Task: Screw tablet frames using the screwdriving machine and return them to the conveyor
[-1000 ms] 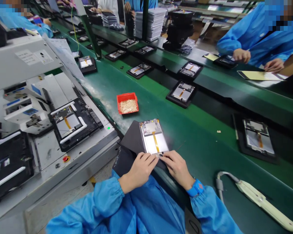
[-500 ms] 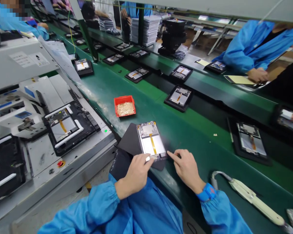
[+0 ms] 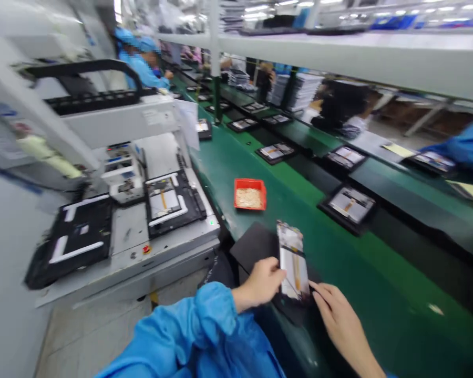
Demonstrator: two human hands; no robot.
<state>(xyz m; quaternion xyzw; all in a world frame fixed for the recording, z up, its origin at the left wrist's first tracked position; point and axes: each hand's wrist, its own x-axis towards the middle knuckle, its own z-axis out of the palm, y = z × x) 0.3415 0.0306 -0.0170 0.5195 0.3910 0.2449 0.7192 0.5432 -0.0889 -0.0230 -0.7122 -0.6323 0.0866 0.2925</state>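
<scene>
Head view. An open-backed tablet point(image 3: 291, 260), its circuit board and foil panel exposed and an amber strip running down the middle, sat on a black sheet point(image 3: 254, 244) at the near edge of the green conveyor desk point(image 3: 382, 283). Its outline was slightly blurred. The left hand point(image 3: 262, 283) lay at the tablet's lower left edge, fingers point(image 3: 276, 278) together against it; blur hid whether they were clamped. The right hand point(image 3: 341, 320) lay just off the lower right corner, fingers point(image 3: 319, 294) apart, tips beside the tablet.

Ahead on the desk stood a red tray point(image 3: 250, 181) of pale flakes. To the left, a grey assembly machine point(image 3: 122, 268) carried a tablet in a black jig point(image 3: 169, 223). To the right sat another tablet in a black tray point(image 3: 350, 205), with a co-worker's blue sleeve point(image 3: 467, 144) at the frame edge.
</scene>
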